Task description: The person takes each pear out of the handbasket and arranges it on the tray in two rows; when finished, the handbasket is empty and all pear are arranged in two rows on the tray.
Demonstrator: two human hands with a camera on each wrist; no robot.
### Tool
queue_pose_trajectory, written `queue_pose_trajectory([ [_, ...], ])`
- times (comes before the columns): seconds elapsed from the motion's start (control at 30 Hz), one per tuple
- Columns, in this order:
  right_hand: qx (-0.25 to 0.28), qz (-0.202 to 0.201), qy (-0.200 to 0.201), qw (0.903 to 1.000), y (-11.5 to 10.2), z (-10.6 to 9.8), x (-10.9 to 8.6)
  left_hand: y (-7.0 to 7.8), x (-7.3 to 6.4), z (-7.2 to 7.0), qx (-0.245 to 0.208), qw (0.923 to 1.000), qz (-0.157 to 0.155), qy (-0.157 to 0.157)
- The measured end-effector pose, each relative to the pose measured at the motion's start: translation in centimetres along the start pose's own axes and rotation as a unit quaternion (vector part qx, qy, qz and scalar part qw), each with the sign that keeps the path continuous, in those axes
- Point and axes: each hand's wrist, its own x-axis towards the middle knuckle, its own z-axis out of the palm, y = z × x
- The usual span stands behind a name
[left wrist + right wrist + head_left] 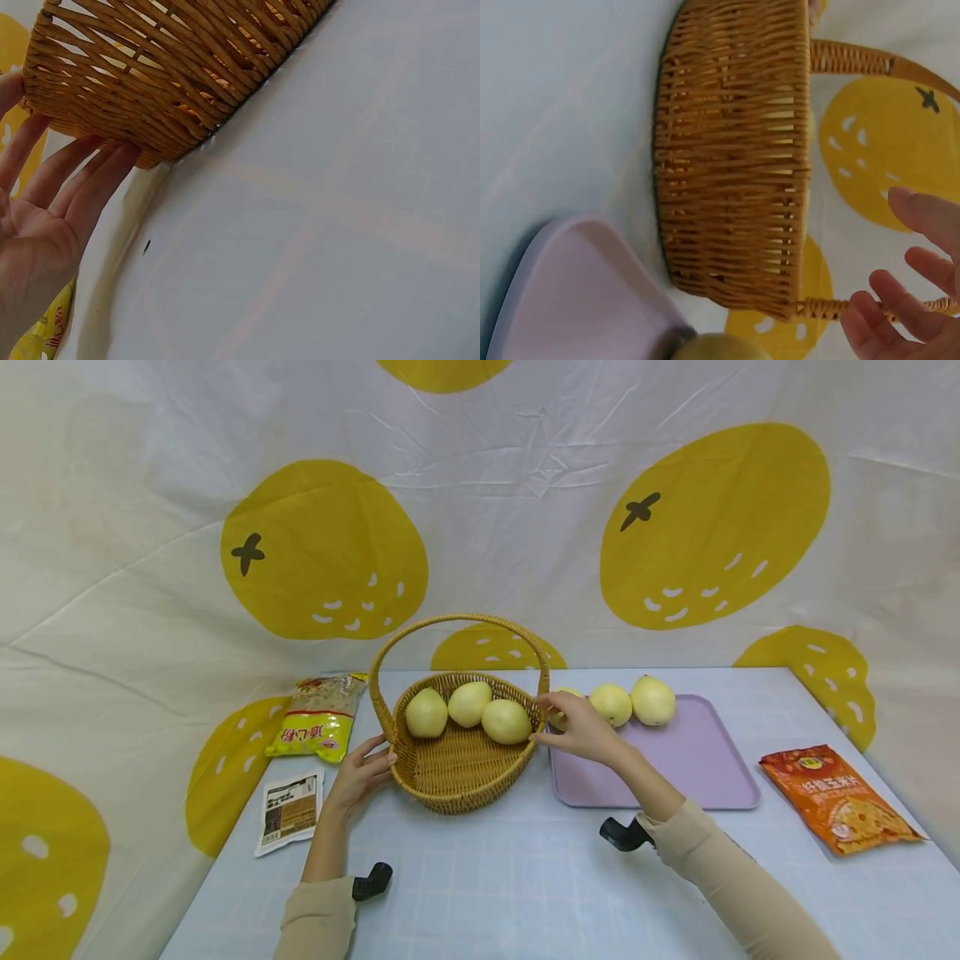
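Note:
A wicker basket with a tall arched handle stands on the table, holding three pale yellow pears. Spread, nearly straight fingers of my left hand touch the basket's outer left side; the left wrist view shows these fingertips against the weave. At the basket's right rim, by the foot of the handle, is my right hand, its fingers loosely bent. Nothing shows between those fingers in the right wrist view, where the hand overlaps the handle; whether it touches there I cannot tell.
Right of the basket lies a purple tray with three more pears along its far edge, one partly behind my right hand. An orange snack bag lies far right. A yellow bag and a white packet are at left.

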Motion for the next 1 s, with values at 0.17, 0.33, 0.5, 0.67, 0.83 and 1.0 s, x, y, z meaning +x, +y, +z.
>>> queue_pose_trajectory([
  [0.17, 0.0, -0.004, -0.01, 0.9999, -0.6, 1.5, 1.3, -0.1, -0.1, 0.0, -0.004, 1.0, -0.001, 0.007],
  [0.33, -0.021, -0.006, -0.03, 0.9993, -1.1, 2.6, 2.3, 0.0, -0.1, 0.2, -0.008, 0.9999, -0.001, 0.008],
  [0.5, -0.083, 0.004, -0.046, 0.9955, -1.5, 3.7, 3.2, 0.0, -0.1, 0.1, -0.01, 1.0, -0.002, 0.002],
  [0.67, -0.117, 0.014, -0.061, 0.9912, -1.1, 4.8, 4.4, -0.1, 0.0, 0.1, -0.013, 0.9999, -0.001, 0.0],
  [0.83, -0.123, 0.04, -0.078, 0.9886, -0.1, 6.0, 5.5, -0.1, 0.0, 0.0, -0.016, 0.9999, -0.005, 0.0],
  [1.0, -0.132, 0.065, -0.089, 0.9851, 0.5, 6.7, 6.0, -0.1, 0.1, 0.0, -0.012, 0.9999, -0.005, 0.0],
])
